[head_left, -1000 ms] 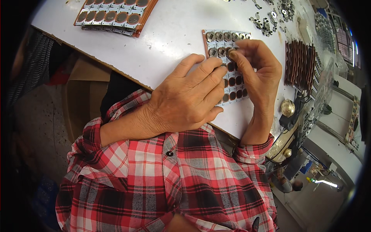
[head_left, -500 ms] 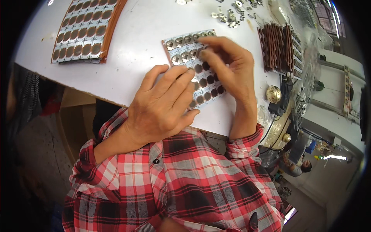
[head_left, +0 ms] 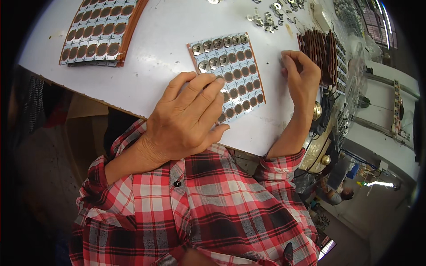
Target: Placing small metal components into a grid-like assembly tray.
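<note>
A white circuit board panel [head_left: 243, 82] with rows of round brown pads lies tilted on the white table. Shiny metal clips [head_left: 218, 43] cover the pads of its far row, and several more sit at the left of the second row. My left hand [head_left: 186, 115] rests over the panel's near left part, fingers stretched out and hiding some pads. To the right of the panel, apart from it, my right hand [head_left: 301, 75] hovers with thumb and fingertips pinched together. Whatever is between those fingertips is too small to make out.
A stack of similar panels [head_left: 95, 33] lies at the far left. Loose metal clips [head_left: 268, 20] are scattered at the back. More panels [head_left: 319, 57] stand on edge at the right, near a round gold-coloured object [head_left: 317, 111]. Another person [head_left: 335, 194] is in the background.
My right hand has moved off the panel to the right, uncovering its pads and the clips on the far row. The left hand stays in place.
</note>
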The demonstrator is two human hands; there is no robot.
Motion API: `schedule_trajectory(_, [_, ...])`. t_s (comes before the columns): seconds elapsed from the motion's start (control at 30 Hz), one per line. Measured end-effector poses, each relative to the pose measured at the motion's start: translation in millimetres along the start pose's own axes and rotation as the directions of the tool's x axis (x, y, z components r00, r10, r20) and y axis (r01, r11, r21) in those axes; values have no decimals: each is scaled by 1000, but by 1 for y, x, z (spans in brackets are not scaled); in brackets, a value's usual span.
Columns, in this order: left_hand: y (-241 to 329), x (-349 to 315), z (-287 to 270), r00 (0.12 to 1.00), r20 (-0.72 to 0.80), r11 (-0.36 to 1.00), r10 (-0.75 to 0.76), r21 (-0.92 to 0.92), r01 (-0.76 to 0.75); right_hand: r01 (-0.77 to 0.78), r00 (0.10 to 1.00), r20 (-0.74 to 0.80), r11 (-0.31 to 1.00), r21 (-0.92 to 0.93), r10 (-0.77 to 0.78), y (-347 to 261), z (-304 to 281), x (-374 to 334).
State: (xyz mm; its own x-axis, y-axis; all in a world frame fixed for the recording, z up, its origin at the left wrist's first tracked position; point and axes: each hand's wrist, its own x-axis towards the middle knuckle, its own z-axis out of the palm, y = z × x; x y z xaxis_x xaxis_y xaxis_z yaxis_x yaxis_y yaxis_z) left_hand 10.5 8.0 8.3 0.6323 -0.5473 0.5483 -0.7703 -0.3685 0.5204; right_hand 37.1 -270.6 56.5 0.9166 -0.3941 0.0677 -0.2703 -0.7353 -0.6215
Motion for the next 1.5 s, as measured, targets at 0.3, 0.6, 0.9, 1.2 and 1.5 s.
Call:
schedule_trajectory(0.3, [-2,1,4,1000,-25,1000,15,-27,-16,243,961,93,956,166,-260,-13,24,-8])
schedule_trajectory(0.6, [-2,0,2,1000,-21,999,3,-34,-4,314,948,62,948,-43,-311,-13,25,-9])
schedule_trajectory(0.9, [-1,-1,2,1000,-24,999,2,-34,-3,271,962,32,944,-191,-270,-14,17,-14])
schedule_trajectory(1.2, [-1,0,3,999,-44,998,-2,-55,-1,42,975,162,843,536,-152,-39,31,-26])
schedule_trajectory(1.5, [0,-1,5,998,-57,999,-9,-43,7,-6,963,235,863,506,-131,-41,46,-29])
